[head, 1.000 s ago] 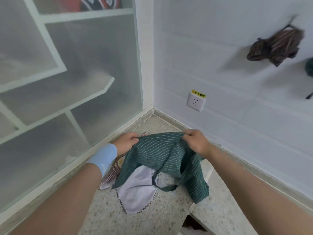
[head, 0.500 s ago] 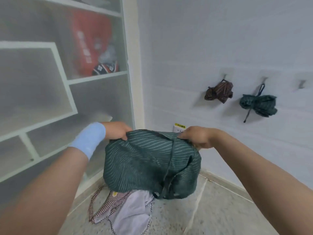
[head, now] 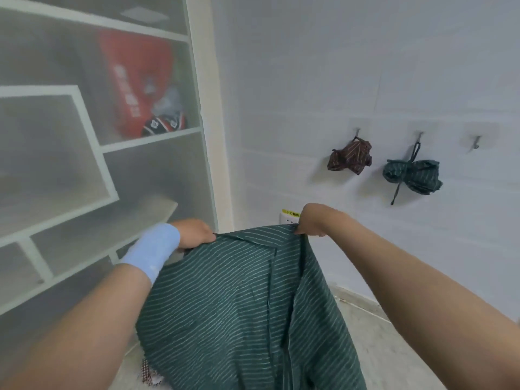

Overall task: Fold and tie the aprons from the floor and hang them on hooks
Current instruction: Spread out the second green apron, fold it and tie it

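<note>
A green striped apron (head: 230, 305) hangs spread in front of me. My left hand (head: 195, 233), with a light blue wristband, grips its top edge on the left. My right hand (head: 313, 220) pinches the top edge on the right. On the white wall, a tied brown striped apron (head: 350, 159) hangs from one hook and a tied green apron (head: 412, 178) from the hook beside it. A third hook (head: 476, 143) to their right is bare. A scrap of checked apron (head: 147, 375) shows on the floor below the green cloth.
A white shelf unit with frosted panels (head: 107, 147) fills the left side, with a red bag (head: 135, 83) behind the glass. A wall socket (head: 288, 218) sits low in the corner. Speckled floor (head: 388, 347) shows at lower right.
Both hands have lifted the green apron off the floor pile to chest height and spread it out. The view has tilted up from the floor to the wall and its hooks.
</note>
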Demonstrator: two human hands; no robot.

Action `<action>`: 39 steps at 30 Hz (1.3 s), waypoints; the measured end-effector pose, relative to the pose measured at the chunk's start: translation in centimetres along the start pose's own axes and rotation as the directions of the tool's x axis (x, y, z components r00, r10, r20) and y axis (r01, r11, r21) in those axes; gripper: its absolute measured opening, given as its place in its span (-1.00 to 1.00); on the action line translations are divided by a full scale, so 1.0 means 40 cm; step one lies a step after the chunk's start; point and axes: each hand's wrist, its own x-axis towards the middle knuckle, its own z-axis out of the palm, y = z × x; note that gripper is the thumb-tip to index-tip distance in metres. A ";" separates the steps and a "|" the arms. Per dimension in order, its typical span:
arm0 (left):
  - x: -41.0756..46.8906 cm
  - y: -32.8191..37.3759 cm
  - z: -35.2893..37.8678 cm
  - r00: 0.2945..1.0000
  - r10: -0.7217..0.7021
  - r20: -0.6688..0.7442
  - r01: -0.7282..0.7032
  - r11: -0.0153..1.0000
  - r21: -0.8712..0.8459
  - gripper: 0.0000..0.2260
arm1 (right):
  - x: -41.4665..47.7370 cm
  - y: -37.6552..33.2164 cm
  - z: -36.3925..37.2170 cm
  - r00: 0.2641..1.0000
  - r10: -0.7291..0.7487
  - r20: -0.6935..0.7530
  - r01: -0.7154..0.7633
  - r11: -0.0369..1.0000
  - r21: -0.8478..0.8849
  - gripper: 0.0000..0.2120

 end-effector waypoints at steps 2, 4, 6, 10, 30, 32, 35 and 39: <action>0.061 -0.036 0.062 0.998 -0.067 0.010 0.067 0.998 0.016 -0.72 | 0.047 -0.027 0.055 0.998 -0.024 0.063 0.017 0.993 0.115 -0.83; 0.116 -0.082 0.118 0.988 -0.155 0.024 0.152 0.983 0.103 -0.78 | 0.105 -0.059 0.114 0.989 -0.131 0.066 0.115 0.973 0.203 -0.69; 0.154 -0.128 0.170 0.968 -0.248 0.021 0.239 0.949 0.205 -0.80 | 0.143 -0.099 0.174 0.961 -0.274 0.037 0.232 0.873 0.429 -0.55; 0.216 -0.201 0.280 0.921 -0.388 0.011 0.377 0.900 0.219 -0.83 | 0.221 -0.169 0.315 0.865 -0.473 0.166 0.309 0.764 0.566 -0.08; 0.566 0.025 0.770 0.848 -0.047 0.528 0.070 0.997 -0.022 -0.29 | 0.333 0.235 0.830 0.848 0.242 0.472 -0.314 0.946 0.080 -0.28; 0.588 0.038 0.799 0.842 -0.035 0.539 0.067 0.997 -0.040 -0.37 | 0.331 0.256 0.870 0.821 0.305 0.482 -0.380 0.923 0.063 -0.22; 0.606 0.044 0.811 0.870 0.003 0.493 0.059 0.992 -0.110 -0.54 | 0.326 0.264 0.881 0.877 0.284 0.387 -0.384 0.900 0.208 -0.29; 0.608 0.039 0.790 0.938 0.037 0.343 0.074 0.950 -0.305 -0.53 | 0.318 0.259 0.868 0.917 0.183 0.354 -0.315 0.878 0.361 -0.44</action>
